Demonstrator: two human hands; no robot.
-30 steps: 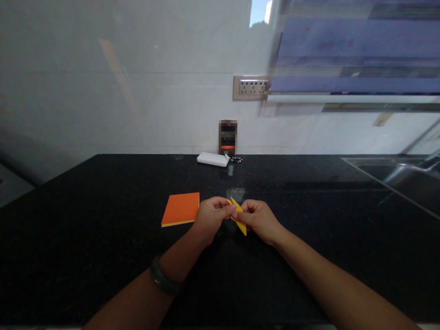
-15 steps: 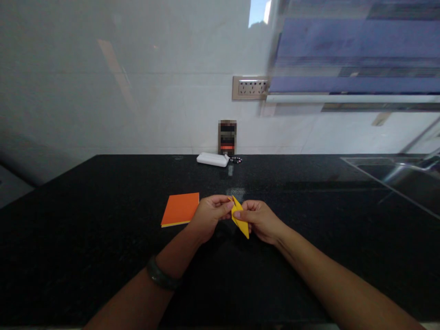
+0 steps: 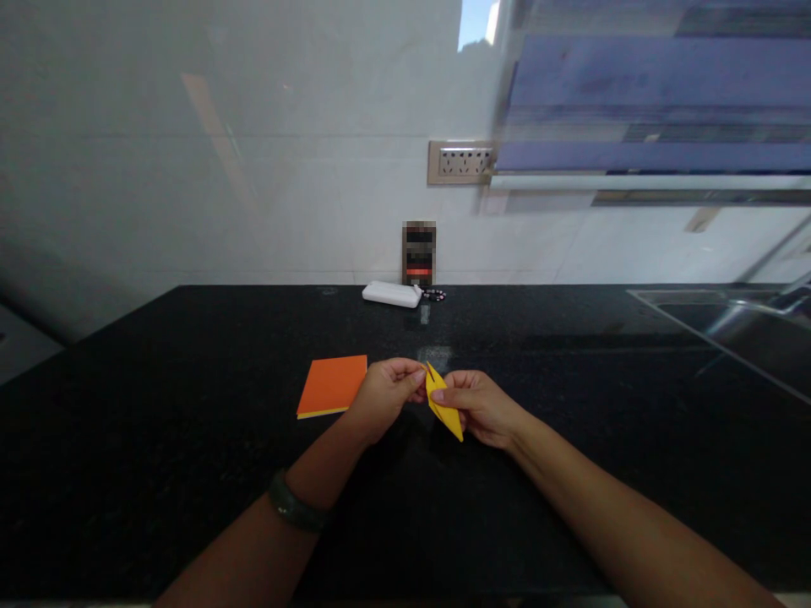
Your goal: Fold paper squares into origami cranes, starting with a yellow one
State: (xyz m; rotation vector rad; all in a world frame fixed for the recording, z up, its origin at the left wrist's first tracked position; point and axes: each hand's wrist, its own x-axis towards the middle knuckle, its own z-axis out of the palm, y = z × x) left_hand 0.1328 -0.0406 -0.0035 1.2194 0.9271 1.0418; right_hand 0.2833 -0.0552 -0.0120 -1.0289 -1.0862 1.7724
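- At mid-table, holding a yellow folded paper (image 3: 449,415) between both hands; narrow, pointed, slanting from 11 to 5 o'clock, with a short dark slit toward the 11 o'clock end. Appears lifted off the black table (image 3: 570,363), height hard to judge.
- From 9 o'clock, left hand (image 3: 385,395): fingers closed in a fine tip pinch at the edge near the 11 o'clock point.
- From 3 o'clock, right hand (image 3: 485,411): thumb laid flat across the near face, other fingers curled behind, partly hidden; clamping the middle with almost no gap.
- Likely very light and thin: springy along the creases, floppy at single layers, easy to crush or tear at the tips. Probably not slippery against bare skin.
- Best to grip softly at the thick middle, across stacked layers; touch the points and slit edges only with fingertips.
- At 9 o'clock of it, beside and partly behind the left hand, an orange paper stack (image 3: 333,384), showing yellow below.
- Toward 11 o'clock, well apart, a white slab (image 3: 391,295) with a beaded cord (image 3: 434,295).
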